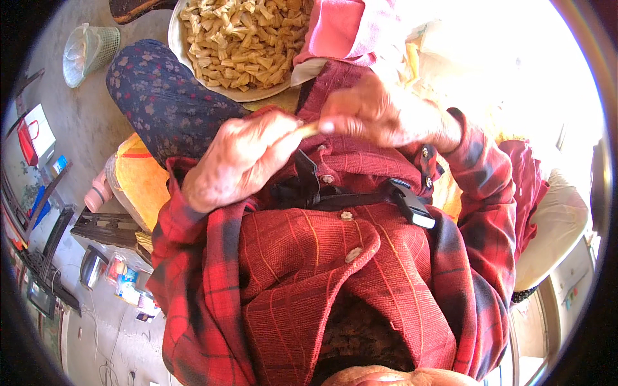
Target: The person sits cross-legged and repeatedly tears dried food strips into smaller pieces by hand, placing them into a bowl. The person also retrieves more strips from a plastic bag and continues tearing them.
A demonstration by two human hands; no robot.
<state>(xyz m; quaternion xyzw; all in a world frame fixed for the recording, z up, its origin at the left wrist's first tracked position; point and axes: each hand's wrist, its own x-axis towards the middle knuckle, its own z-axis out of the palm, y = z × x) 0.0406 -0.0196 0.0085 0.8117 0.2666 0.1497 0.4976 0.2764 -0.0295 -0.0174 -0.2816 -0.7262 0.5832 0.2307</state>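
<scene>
In front of my chest, my left hand (246, 157) is closed on a short, pale yellow strip (309, 130), perhaps a dried plant strip. My right hand (381, 113) comes from the other side with its fingers curled and its thumb against the strip's far end. Motion blurs this hand, and its fingers hide part of the strip. Beyond my hands stands a wide, pale-rimmed basin (175, 46) heaped with small folded or knotted tan pieces (248, 43).
A pink cloth (335, 29) lies beside the basin over my leg. Loose yellowish strips (412, 62) show at the overexposed right. On the left are a lined waste basket (104, 43), a pink bottle (98, 194) and a dark wooden furniture edge (104, 226).
</scene>
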